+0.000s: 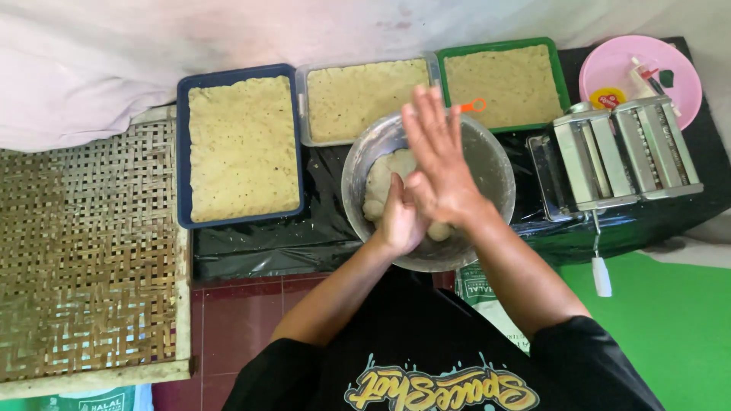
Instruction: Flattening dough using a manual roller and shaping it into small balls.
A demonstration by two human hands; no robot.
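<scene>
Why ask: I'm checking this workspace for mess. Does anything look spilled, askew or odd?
Nothing much stands out. Crumbs dot the black sheet below the blue tray. The three trays sit level, and the dough stays inside the bowl.

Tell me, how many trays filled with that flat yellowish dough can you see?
3, side by side behind the metal bowl: a blue tray left, a clear tray middle, a green tray right.

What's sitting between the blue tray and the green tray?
A clear tray of pressed dough lies between the blue tray and the green tray, in the head view.
</scene>
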